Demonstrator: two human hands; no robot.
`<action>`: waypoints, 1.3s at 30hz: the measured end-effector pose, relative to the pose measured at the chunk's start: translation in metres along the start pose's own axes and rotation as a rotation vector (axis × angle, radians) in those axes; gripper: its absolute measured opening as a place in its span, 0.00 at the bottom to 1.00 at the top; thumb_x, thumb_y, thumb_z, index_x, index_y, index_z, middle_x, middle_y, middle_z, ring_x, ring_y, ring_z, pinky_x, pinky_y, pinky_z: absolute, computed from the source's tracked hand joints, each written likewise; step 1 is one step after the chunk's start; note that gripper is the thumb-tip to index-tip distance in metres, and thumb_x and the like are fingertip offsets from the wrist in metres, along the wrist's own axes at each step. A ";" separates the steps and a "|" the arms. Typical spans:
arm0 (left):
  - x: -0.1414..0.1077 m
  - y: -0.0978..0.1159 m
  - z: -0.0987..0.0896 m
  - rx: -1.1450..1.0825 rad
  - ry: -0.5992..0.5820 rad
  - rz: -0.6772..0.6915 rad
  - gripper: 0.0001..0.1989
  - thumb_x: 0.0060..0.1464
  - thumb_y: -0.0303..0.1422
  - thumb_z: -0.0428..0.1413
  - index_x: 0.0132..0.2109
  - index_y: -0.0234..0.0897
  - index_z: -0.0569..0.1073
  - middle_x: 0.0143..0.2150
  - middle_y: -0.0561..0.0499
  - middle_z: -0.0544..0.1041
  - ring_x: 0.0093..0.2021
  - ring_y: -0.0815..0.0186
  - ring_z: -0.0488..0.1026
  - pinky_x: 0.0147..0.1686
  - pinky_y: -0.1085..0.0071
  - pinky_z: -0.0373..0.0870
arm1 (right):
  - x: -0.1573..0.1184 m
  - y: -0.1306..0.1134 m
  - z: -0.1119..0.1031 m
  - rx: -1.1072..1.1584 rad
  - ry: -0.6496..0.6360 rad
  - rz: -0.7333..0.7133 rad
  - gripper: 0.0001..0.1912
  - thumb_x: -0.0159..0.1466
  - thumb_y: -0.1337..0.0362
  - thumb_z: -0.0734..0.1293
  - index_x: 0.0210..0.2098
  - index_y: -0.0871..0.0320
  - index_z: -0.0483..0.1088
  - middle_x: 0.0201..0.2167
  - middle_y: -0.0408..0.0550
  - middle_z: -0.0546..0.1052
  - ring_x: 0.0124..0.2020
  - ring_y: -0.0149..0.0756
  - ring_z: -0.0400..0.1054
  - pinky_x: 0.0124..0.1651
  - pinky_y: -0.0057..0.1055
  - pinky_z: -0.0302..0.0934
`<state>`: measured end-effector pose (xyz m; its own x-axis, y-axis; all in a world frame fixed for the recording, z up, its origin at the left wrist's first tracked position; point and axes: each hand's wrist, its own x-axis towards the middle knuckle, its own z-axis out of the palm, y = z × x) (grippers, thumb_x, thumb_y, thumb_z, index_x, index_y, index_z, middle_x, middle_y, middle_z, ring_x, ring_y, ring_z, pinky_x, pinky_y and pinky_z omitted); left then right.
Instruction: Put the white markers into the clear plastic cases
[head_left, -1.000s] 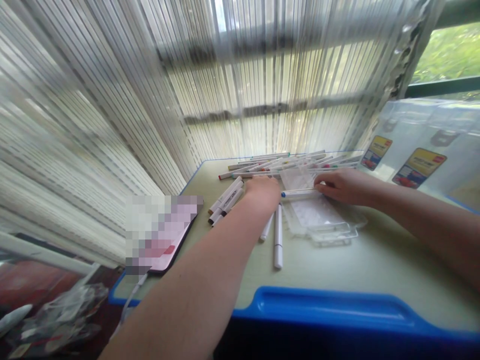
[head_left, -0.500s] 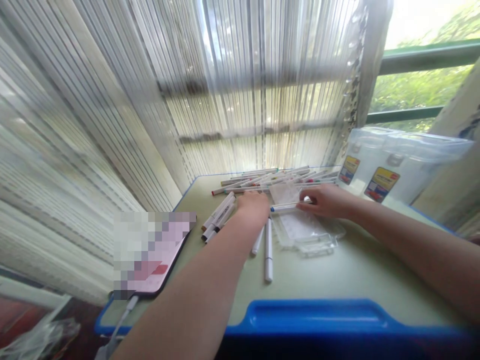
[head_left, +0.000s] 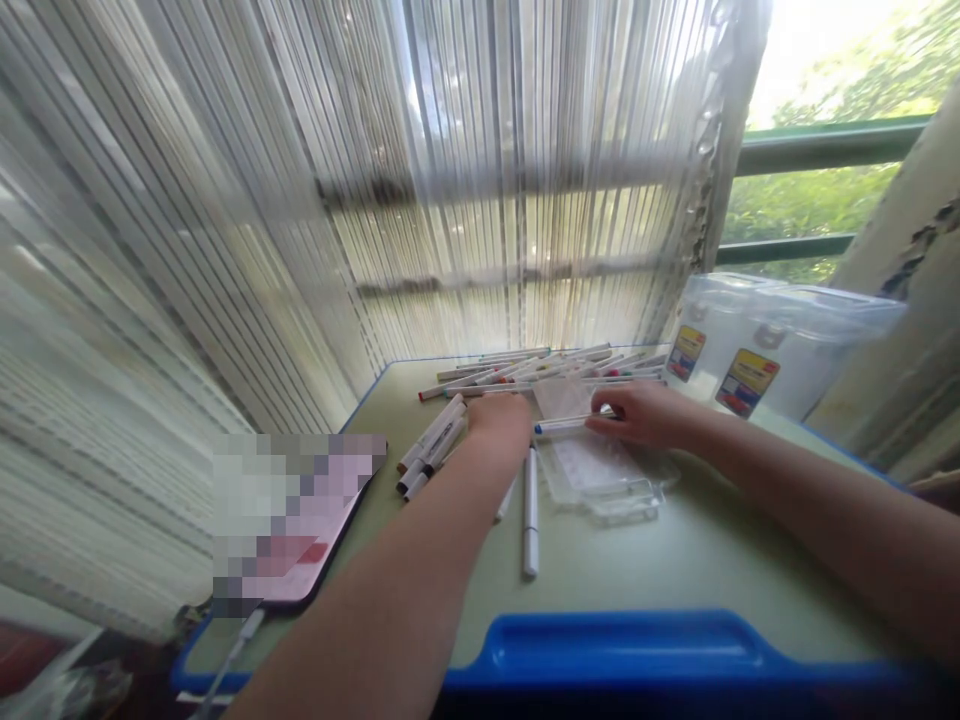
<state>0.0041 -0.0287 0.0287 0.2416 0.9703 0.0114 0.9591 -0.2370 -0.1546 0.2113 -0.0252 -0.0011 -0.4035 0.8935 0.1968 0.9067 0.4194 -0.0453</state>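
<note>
From my end of the link I watched the right hand [head_left: 634, 412] pinching a white marker [head_left: 564, 425] between thumb and fingers, its blue end pointing left toward the other hand. That marker lay across my view of a clear plastic case [head_left: 592, 468] on the counter [head_left: 675, 580]; I couldn't tell whether the two touched. The left hand [head_left: 501, 418] was low, just short of a loose pile of markers [head_left: 517, 372] at the far edge. Its fingers were hidden from me, so I couldn't tell whether they were closed on anything. Just left of that hand I had a small bunch of markers [head_left: 431, 450], side by side, and nearer me a single upright-pointing pen [head_left: 531, 520] lying flat. A phone [head_left: 330, 535] sat at the left, and lidded clear boxes [head_left: 795, 350] stood at the right.
</note>
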 end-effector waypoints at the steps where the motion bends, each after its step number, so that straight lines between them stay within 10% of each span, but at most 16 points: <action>1: 0.001 0.000 0.000 0.003 0.006 -0.010 0.18 0.57 0.23 0.45 0.49 0.33 0.74 0.49 0.36 0.75 0.50 0.54 0.72 0.43 0.58 0.71 | 0.000 0.000 0.000 0.000 -0.002 0.000 0.19 0.61 0.47 0.58 0.35 0.53 0.72 0.24 0.45 0.74 0.24 0.32 0.63 0.26 0.27 0.47; 39: 0.001 0.003 0.003 -0.004 0.006 -0.006 0.18 0.55 0.23 0.47 0.49 0.34 0.75 0.48 0.37 0.76 0.50 0.56 0.73 0.43 0.62 0.72 | 0.001 0.003 0.003 0.004 -0.033 -0.002 0.22 0.61 0.45 0.56 0.35 0.54 0.72 0.23 0.45 0.73 0.23 0.32 0.63 0.26 0.27 0.48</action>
<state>0.0070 -0.0280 0.0256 0.2367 0.9714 0.0178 0.9611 -0.2314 -0.1506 0.2134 -0.0227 -0.0038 -0.4093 0.8974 0.1644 0.9054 0.4218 -0.0484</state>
